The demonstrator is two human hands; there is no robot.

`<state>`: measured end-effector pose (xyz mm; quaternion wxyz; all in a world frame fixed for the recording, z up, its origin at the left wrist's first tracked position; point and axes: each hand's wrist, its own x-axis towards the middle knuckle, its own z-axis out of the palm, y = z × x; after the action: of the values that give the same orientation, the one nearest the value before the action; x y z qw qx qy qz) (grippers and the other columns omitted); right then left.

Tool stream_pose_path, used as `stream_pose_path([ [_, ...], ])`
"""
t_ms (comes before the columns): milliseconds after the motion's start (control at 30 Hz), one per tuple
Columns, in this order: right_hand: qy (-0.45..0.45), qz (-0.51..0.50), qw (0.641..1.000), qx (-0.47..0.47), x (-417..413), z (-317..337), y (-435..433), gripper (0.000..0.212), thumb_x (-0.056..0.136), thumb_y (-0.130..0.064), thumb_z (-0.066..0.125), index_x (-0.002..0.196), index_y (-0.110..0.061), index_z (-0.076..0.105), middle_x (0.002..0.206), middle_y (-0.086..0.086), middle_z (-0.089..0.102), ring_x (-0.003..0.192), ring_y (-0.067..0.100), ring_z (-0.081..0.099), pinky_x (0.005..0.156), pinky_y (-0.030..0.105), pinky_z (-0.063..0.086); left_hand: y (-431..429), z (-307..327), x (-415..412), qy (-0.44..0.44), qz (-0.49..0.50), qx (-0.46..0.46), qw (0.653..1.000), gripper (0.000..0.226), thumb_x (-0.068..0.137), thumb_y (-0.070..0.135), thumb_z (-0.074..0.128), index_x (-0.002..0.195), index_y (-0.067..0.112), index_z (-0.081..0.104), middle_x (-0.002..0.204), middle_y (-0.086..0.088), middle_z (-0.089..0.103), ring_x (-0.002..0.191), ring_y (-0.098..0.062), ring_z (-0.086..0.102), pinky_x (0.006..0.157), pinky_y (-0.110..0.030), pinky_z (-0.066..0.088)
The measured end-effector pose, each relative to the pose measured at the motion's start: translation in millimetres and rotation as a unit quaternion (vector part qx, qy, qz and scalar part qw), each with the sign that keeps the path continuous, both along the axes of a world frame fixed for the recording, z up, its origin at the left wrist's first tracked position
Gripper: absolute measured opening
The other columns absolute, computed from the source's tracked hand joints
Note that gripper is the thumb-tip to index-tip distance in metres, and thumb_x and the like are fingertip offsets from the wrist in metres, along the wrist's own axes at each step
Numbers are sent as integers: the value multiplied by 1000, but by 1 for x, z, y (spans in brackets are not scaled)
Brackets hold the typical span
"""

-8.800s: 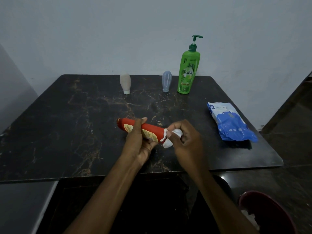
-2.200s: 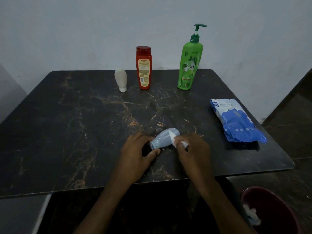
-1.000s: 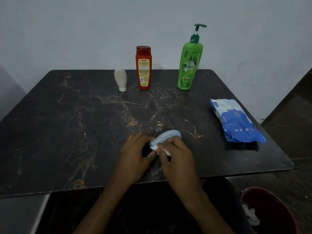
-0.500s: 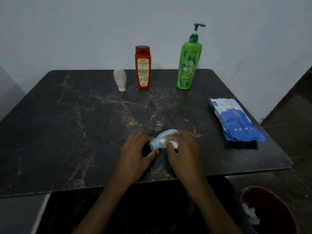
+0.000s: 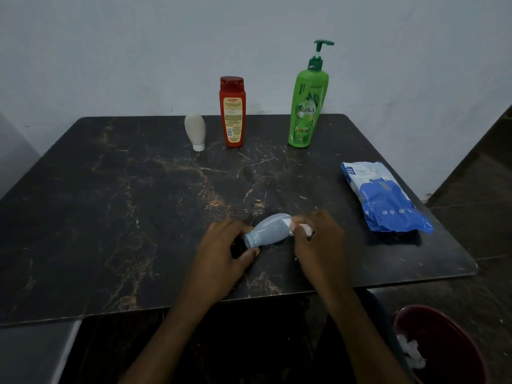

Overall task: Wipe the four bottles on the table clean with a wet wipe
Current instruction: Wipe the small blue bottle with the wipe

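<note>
Blue bottle [image 5: 270,230]: small, smooth pale grey-blue plastic with a rounded body and a narrow neck. It lies on its side near the front edge of the table, neck to the left, between both hands.
Wet wipe [image 5: 300,227]: white, crumpled and soft, pressed against the bottle's rounded end.
Right hand [image 5: 318,239]: fingers curled together and pinching the wipe against the bottle.
Left hand [image 5: 221,256]: thumb and fingers curled around the neck end, which they partly hide.
Table [image 5: 110,217]: dark, glossy, marble-look top with orange and white veins.
White bottle [image 5: 195,131]: small, egg-shaped and matte, standing on its cap at the back.
Red bottle [image 5: 232,112]: flat-sided with a dark red cap and a yellow label, upright just beside the white one.
Green bottle [image 5: 306,106]: tall and glossy with a pump top, upright at the back right.
Wipes pack [image 5: 383,196]: soft blue-and-white plastic pouch lying flat near the right edge.
Bin [image 5: 448,350]: dark red and round, on the floor at the lower right, with crumpled white wipes inside.
Change, half a second: the right hand and wipe have slid from the bottle's middle to its rounded end.
Change, longer: the red bottle, earlier in the hands, now stands at the back where the blue one was.
</note>
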<state>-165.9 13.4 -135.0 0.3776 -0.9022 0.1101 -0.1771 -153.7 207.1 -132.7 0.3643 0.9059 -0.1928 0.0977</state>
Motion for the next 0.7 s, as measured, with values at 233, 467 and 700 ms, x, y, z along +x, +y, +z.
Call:
stream_pose_path([
  [233, -124, 137, 983, -20, -22, 6, 46, 21, 91, -14, 54, 97, -16, 74, 100, -7, 55, 87, 3, 57, 76, 10, 46, -1, -3, -1, -8, 7, 10, 1000, 25, 78, 22, 82, 96, 21, 65, 94, 13, 60, 90, -12, 53, 77, -26, 44],
  [467, -31, 30, 999, -22, 0, 2, -6, 16, 92, -6, 62, 102, -12, 74, 102, 3, 61, 86, 9, 57, 75, -2, 35, 1, -1, 0, -5, -4, 9, 1000, 27, 80, 24, 82, 102, 22, 66, 97, 16, 58, 92, -8, 51, 77, -14, 37],
  [700, -77, 81, 991, -70, -11, 7, 25, 21, 89, -3, 58, 102, -11, 72, 105, 0, 57, 92, 13, 57, 80, 11, 44, 0, -1, 0, -4, -4, 7, 1000, 26, 80, 24, 82, 98, 24, 64, 94, 18, 56, 90, -3, 51, 75, -17, 38],
])
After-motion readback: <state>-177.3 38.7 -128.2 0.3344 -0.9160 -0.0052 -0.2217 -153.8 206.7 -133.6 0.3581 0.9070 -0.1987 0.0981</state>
